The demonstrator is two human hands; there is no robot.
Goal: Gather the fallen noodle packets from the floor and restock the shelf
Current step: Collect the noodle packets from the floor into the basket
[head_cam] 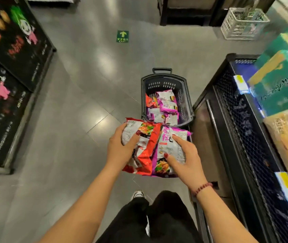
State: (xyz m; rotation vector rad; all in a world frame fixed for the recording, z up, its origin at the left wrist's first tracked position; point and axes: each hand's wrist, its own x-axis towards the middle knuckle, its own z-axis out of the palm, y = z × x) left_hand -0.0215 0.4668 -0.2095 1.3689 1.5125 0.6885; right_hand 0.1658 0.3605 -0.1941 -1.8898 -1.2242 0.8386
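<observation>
- Gripping a red noodle packet [145, 155] in left hand [120, 148]: thumb across the top face, fingers curled round the far left edge.
- Gripping a purple noodle packet [166, 146] in right hand [185, 162]: thumb and forefinger spread on the top face, other fingers hidden under the packet's right side.
- Both packets held flat, side by side and touching, the red one's right edge lapping over the purple one.
- Held in the air above the grey floor [80, 106], at the near end of a dark basket [164, 78].
- Basket standing on the floor, just beside the shelf [236, 130] on the right, handle at the far end.
- More packets [167, 102] lying loose inside the basket, mostly purple, one red at the left wall. Exact count unclear.
- On the shelf: teal boxes [278, 85] up top, yellow price tags [240, 82] on the edge, mesh front below.
- Bead bracelet [202, 187] on the right wrist.
- Black display panel [13, 50] with cartoon figures on the left of the aisle.
- Green arrow sticker [122, 36] on the floor further ahead; white crate [243, 23] far right.
- One shoe [138, 194] visible below the hands.
</observation>
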